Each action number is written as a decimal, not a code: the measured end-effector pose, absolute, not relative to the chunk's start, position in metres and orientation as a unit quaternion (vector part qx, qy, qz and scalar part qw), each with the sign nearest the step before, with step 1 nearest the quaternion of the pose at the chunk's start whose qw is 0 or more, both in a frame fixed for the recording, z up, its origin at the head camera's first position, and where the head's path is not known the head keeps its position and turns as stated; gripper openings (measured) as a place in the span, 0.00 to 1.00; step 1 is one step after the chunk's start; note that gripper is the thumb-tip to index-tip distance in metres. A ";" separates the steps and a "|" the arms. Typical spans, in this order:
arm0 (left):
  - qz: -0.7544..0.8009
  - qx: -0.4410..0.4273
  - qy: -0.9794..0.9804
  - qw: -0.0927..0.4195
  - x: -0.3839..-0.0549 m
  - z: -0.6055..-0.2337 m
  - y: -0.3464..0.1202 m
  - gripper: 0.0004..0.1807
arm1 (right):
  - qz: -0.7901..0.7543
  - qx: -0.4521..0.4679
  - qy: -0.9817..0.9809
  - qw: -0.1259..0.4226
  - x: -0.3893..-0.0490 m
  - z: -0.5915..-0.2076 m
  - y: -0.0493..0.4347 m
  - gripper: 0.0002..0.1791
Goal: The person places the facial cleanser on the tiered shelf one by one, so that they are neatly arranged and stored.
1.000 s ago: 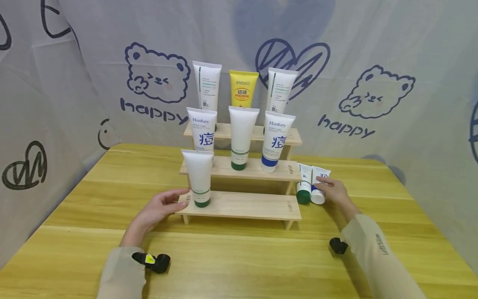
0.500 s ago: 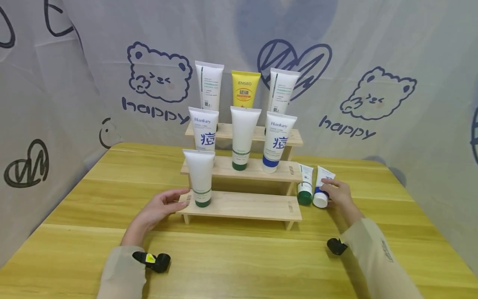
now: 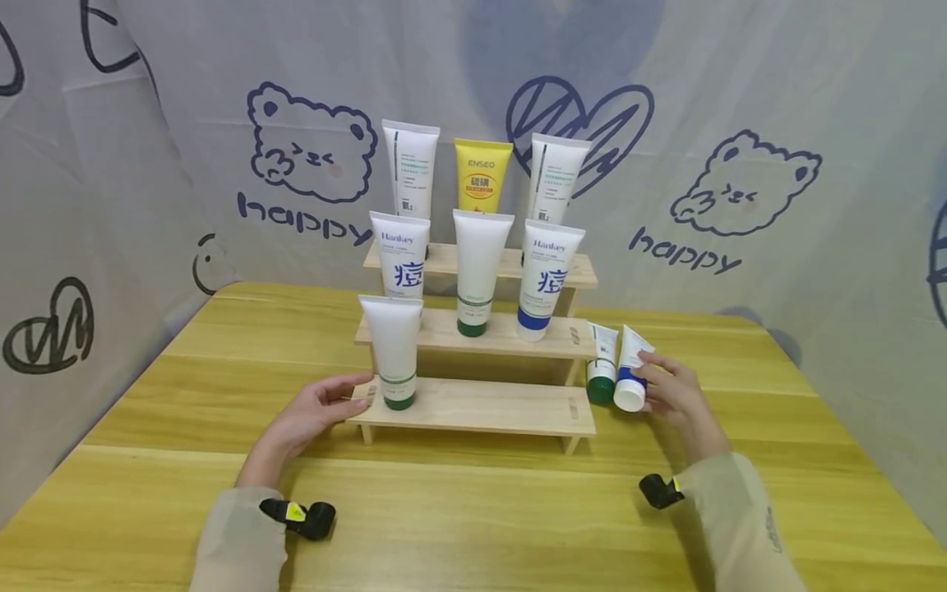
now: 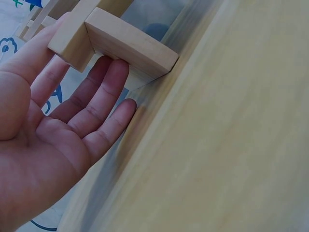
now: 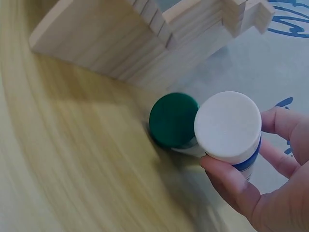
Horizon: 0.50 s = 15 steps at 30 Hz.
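My left hand [image 3: 314,411] grips the left end of the lowest step of a wooden display stand [image 3: 488,409]. In the left wrist view, its thumb and fingers [image 4: 104,104] are about the board's end and leg. To the stand's right, my right hand [image 3: 676,399] pinches a white squeeze tube with a blue band [image 3: 631,370] between thumb and fingers; the right wrist view faces its white cap [image 5: 228,126]. Close beside it lies a white tube with a green cap [image 3: 602,362]. On the bottom step, a green-capped white tube [image 3: 394,353] stands upright near the left end.
The middle step holds two Hankey tubes [image 3: 551,279] around a plain white tube [image 3: 478,271]. Up top, a yellow tube [image 3: 482,175] stands between two tall white ones [image 3: 560,177]. A printed cloth [image 3: 444,49] hangs behind the wooden table [image 3: 473,526].
My right hand has drawn the blue-banded tube slightly away from the green-capped one and turned it, its cap end now raised and tilted. The left hand keeps its place on the stand.
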<state>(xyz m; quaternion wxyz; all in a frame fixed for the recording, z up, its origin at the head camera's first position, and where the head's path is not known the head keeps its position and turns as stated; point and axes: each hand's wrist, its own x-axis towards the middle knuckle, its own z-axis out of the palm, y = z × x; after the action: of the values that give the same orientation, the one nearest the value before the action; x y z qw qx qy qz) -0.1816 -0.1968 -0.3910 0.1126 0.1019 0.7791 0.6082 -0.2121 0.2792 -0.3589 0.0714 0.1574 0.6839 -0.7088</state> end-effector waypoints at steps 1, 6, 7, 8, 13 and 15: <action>0.607 0.101 0.780 0.112 -0.181 -0.391 -0.197 0.29 | -0.709 0.160 0.683 0.071 -0.211 -0.358 0.278 0.28; 0.609 0.100 0.778 0.112 -0.181 -0.391 -0.197 0.29 | -0.724 0.159 0.668 0.062 -0.206 -0.352 0.272 0.28; 0.610 0.100 0.778 0.112 -0.181 -0.391 -0.197 0.29 | -0.729 0.156 0.664 0.058 -0.205 -0.351 0.270 0.29; 0.611 0.100 0.778 0.112 -0.181 -0.391 -0.197 0.29 | -0.734 0.154 0.660 0.054 -0.204 -0.350 0.269 0.30; 0.611 0.099 0.778 0.110 -0.181 -0.390 -0.196 0.29 | -0.746 0.145 0.649 0.041 -0.199 -0.345 0.259 0.37; 0.612 0.099 0.777 0.111 -0.181 -0.390 -0.196 0.29 | -0.751 0.146 0.643 0.037 -0.196 -0.343 0.256 0.38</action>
<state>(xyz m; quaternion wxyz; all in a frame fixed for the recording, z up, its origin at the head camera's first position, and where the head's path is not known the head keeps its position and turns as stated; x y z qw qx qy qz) -0.1808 -0.1965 -0.3904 0.1109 0.0986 0.7767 0.6121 -0.1965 0.2564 -0.3432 0.0370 0.1456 0.6432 -0.7508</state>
